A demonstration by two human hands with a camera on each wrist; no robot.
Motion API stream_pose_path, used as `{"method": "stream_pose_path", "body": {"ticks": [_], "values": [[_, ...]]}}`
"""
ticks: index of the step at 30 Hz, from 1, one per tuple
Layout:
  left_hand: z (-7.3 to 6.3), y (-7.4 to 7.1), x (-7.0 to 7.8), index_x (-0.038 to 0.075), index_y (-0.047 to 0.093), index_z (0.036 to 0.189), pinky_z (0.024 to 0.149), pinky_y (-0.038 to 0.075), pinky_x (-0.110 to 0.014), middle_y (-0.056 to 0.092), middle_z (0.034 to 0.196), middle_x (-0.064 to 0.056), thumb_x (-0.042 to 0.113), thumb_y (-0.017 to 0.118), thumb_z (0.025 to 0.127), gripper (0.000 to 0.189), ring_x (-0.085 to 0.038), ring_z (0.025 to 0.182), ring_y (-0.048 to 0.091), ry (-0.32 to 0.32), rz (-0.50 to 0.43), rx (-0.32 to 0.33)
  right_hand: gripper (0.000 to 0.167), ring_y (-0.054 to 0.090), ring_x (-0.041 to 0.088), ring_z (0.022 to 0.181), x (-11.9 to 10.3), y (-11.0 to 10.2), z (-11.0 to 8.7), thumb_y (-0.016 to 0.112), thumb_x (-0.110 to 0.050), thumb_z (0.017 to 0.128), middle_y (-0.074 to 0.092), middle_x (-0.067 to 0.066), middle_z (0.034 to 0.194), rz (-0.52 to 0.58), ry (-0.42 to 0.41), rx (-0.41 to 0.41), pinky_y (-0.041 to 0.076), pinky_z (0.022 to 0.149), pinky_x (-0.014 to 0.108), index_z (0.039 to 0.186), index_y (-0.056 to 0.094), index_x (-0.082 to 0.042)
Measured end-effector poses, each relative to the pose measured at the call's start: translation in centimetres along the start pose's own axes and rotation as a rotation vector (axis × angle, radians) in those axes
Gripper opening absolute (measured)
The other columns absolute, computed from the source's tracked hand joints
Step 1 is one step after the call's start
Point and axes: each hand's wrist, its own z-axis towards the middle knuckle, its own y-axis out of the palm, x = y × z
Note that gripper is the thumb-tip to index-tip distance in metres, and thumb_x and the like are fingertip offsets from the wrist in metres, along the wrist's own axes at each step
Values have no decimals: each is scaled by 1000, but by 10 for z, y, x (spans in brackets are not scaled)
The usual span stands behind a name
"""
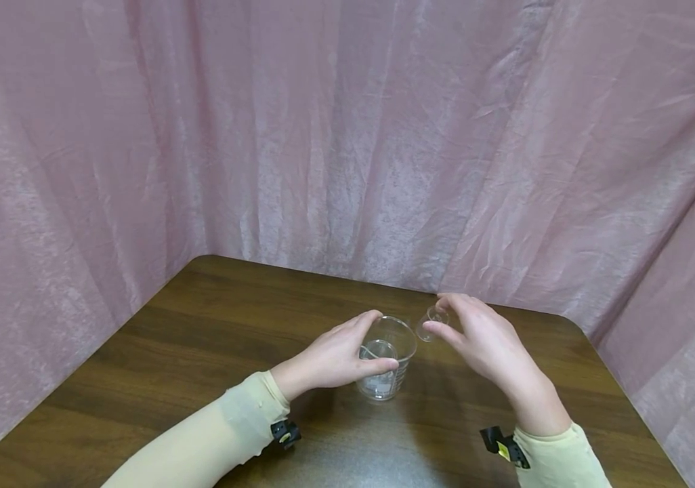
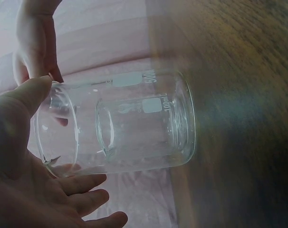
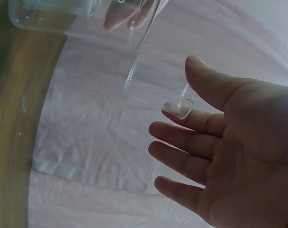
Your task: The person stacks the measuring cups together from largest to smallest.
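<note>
My left hand (image 1: 341, 352) grips a large clear glass beaker (image 1: 405, 351) near its rim, thumb on one side and fingers on the other. The beaker is upright over the wooden table. Inside it sits a smaller glass beaker (image 2: 139, 126) with a white 100 ml marking, also upright. To the right and a little higher, my right hand (image 1: 484, 339) pinches a very small clear glass beaker (image 1: 433, 325) by its rim between thumb and index finger. That tiny beaker is tilted, its base towards the large one. The other right fingers (image 3: 177, 161) are extended, apart from the glass.
Beneath the hands lies a dark brown wooden table (image 1: 232, 325) with rounded far corners. Pink curtains (image 1: 353, 135) hang behind it and along both sides. Each sleeve carries a black wrist mount (image 1: 286, 434).
</note>
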Motion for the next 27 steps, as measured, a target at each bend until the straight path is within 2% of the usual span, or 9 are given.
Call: {"method": "stream_pose_path", "body": {"ticks": [10,16,24,27], "values": [[-1,-1,1,13,48,160,108,54,-51,62,151,-4,68,73,97,87,-27,135,63,10,-16,7,31,71,31,117,-9,1,6,80,-40,103,75,7,124,26,5,-9,56,95,60,120,73,-15],[0,-1,0,14,49,158,106,55,-52,64,148,-6,68,73,98,85,-29,132,64,23,-25,1,30,70,30,119,-14,3,9,81,-38,103,75,7,126,34,5,-13,56,96,59,120,73,-15],[0,-1,1,19,50,156,101,57,-47,65,139,4,69,73,98,80,-20,124,66,23,-19,5,28,71,29,116,-22,9,14,83,-37,101,76,5,123,49,-24,-12,57,95,58,117,75,-16],[0,-1,1,19,50,156,100,57,-48,66,140,1,70,73,98,80,-21,124,67,25,-26,2,29,71,30,118,-24,11,15,83,-37,101,76,7,127,49,-29,-12,57,96,57,118,75,-14]]}}
